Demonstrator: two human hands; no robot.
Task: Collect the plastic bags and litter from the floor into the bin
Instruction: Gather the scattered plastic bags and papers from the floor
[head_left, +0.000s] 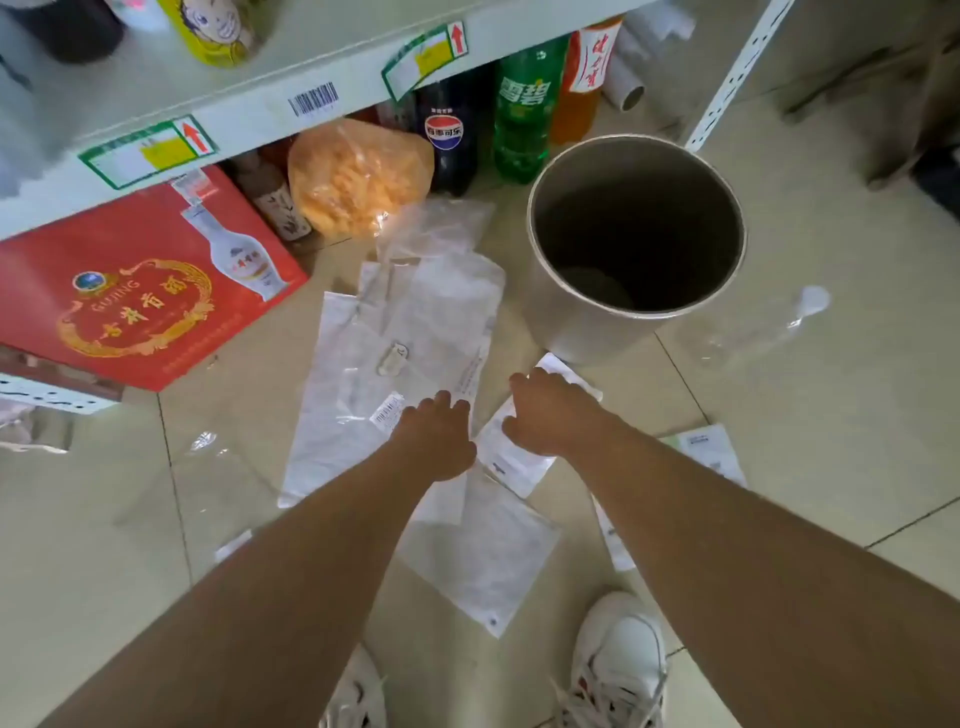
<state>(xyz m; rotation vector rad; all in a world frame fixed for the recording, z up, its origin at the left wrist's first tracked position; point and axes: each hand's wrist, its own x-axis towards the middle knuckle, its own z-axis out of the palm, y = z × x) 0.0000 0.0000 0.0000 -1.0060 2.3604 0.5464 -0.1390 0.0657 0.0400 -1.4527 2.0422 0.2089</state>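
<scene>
Reaching 2 hands, left hand (435, 436); right hand (545, 413); 1 bin (582, 325).

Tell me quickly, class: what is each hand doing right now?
Left hand: knuckles up, fingers curled onto a plastic bag; grip cannot be told.
Right hand: fingers down on a paper slip; grip cannot be told.

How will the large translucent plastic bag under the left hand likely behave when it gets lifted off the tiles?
The large plastic bag lies flat, thin and see-through, so it will probably droop limply and weigh very little. On the glossy floor tiles it may slide before the left hand pinches an edge. The open bin stands close, so carrying should be short.
</scene>
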